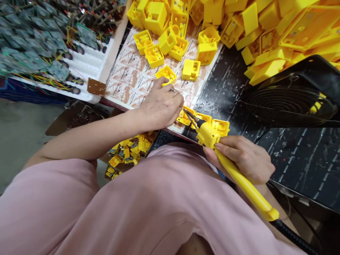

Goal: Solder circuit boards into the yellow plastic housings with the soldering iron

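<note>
My right hand (245, 159) grips a yellow soldering iron (239, 177) by the front of its long handle, and a black cable leaves the far end. Its thin metal tip reaches a small open yellow plastic case (183, 117) at the table's near edge. Two similar cases, a middle one (203, 118) and a right one (221, 126), sit in a row beside it. My left hand (163, 104) is curled palm down, a ring on one finger. Its index finger touches another open yellow case (167, 73). The thumb and whatever lies under the palm are hidden.
Several yellow cases (154, 56) stand on the patterned sheet (127, 78), with a large heap (268, 39) behind. A black fan (287, 102) is at the right. At the left, a white foam tray (91, 62) holds wired circuit boards (34, 58). Below the table is a box of yellow parts (127, 152).
</note>
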A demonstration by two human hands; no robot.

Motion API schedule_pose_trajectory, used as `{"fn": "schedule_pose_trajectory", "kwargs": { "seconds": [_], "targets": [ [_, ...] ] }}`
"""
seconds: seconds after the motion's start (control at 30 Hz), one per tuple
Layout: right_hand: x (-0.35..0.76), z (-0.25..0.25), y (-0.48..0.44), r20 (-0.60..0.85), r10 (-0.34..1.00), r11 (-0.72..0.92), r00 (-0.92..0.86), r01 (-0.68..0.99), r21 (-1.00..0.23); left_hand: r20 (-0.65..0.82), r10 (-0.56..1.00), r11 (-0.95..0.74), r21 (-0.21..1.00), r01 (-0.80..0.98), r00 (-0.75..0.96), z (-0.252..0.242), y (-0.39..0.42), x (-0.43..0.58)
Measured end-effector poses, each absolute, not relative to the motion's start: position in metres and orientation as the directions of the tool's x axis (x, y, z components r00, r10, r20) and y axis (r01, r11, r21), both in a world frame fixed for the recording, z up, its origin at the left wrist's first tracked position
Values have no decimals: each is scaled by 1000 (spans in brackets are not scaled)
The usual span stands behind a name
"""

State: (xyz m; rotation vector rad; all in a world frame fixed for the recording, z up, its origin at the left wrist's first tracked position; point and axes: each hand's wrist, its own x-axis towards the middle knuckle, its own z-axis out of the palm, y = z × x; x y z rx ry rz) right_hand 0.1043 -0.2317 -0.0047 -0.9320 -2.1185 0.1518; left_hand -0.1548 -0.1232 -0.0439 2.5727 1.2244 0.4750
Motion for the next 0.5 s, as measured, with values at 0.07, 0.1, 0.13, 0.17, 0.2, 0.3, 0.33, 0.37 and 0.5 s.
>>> {"fn": "schedule_pose_trajectory", "kwargs": {
  "seconds": [0.07,0.1,0.13,0.17,0.2,0.3,0.33,0.37,0.5],
  "targets": [
    [108,-3,-234,606,696,690,-384,591,-418,185,792,-603,380,701,582,-44,-123,-155],
    [110,-3,-236,601,712,673,-363,597,-437,181,793,-602,380,702,582,-44,-123,-155],
    [112,-3,-238,596,727,656,-342,601,-456,172,791,-604,374,704,587,-43,-122,-155],
    [114,-3,-239,596,733,649,-327,598,-470,160,788,-607,361,707,595,-42,-122,-155],
    [115,-3,-240,596,736,646,-321,597,-476,144,784,-612,344,712,604,-40,-122,-155],
    [114,-4,-237,600,720,660,-349,610,-438,96,771,-627,285,725,629,-34,-122,-154],
    [113,-5,-235,607,709,671,-359,610,-422,92,772,-627,279,728,629,-34,-122,-154],
    [111,-7,-233,618,694,684,-368,605,-408,96,773,-625,283,728,627,-33,-123,-154],
    [107,-12,-225,645,664,717,-377,566,-407,138,784,-613,324,721,605,-37,-122,-155]
  ]
}}
